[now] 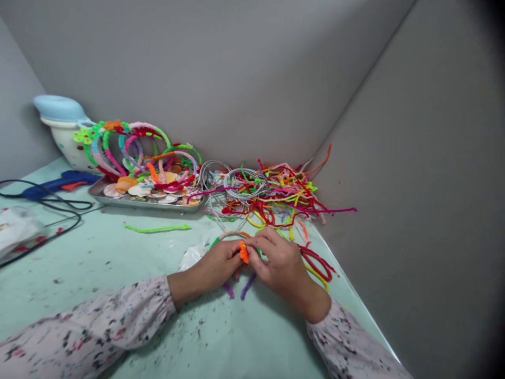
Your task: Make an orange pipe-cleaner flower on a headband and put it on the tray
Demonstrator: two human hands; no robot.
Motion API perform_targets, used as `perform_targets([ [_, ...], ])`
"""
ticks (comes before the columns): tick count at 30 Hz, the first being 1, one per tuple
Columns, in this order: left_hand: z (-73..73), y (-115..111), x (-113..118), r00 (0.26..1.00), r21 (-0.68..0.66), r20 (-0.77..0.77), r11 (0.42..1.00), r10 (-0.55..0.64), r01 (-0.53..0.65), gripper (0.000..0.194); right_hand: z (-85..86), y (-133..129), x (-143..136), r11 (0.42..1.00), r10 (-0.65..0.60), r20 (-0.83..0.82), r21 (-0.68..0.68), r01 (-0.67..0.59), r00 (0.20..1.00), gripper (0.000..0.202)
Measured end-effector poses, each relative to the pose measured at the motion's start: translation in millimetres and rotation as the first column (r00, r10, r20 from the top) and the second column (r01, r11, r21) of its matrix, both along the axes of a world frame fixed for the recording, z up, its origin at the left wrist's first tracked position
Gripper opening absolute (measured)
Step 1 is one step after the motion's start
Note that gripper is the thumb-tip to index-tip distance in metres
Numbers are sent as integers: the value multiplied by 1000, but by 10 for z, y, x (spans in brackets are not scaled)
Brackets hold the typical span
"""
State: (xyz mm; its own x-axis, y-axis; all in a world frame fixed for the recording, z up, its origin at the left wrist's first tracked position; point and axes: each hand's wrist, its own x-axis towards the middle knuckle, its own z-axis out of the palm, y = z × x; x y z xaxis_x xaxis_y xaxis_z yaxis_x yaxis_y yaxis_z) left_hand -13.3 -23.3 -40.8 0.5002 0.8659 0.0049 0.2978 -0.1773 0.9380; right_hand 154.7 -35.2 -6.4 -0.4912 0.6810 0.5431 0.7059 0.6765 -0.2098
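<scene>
Near the middle of the table, my left hand [216, 265] and my right hand [276, 260] meet around a small orange fuzzy flower [244, 252]. The fingers of my left hand are closed on its left side, while my right thumb and forefinger pinch it from the right. A headband [232, 235] wrapped in pink, orange and green fuzzy wire arches behind the fingers. Its two purple ends [248, 287] stick out below the hands. My fingers hide the middle of the band and part of the flower.
Behind are a metal tray [150, 204] of shells and coloured headbands, and a tangled heap of pipe cleaners [272, 189]. A blue glue gun [59, 184] with a black cable lies left, before a white container [73, 142]. Red loops [317, 263] lie near the right edge.
</scene>
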Motion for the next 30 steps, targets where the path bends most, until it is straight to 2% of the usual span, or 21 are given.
perform_targets([
  [6, 7, -27, -5, 1000, 26, -4, 1000, -10, 10, 29, 25, 11, -17, 996, -14, -70, -94, 7, 997, 13],
  [13, -27, -14, -16, 999, 83, -25, 996, -34, 36, 28, 65, -4, -22, 986, 6, -58, -168, -16, 998, 11],
  [24, -31, -10, -14, 999, 64, -16, 997, -42, 43, 25, 83, -36, -10, 981, 67, -8, -183, -67, 998, 14],
  [30, -20, -10, -3, 1000, 43, 15, 999, -25, 24, 25, 83, -32, -4, 986, 57, -73, -153, -67, 996, 17],
])
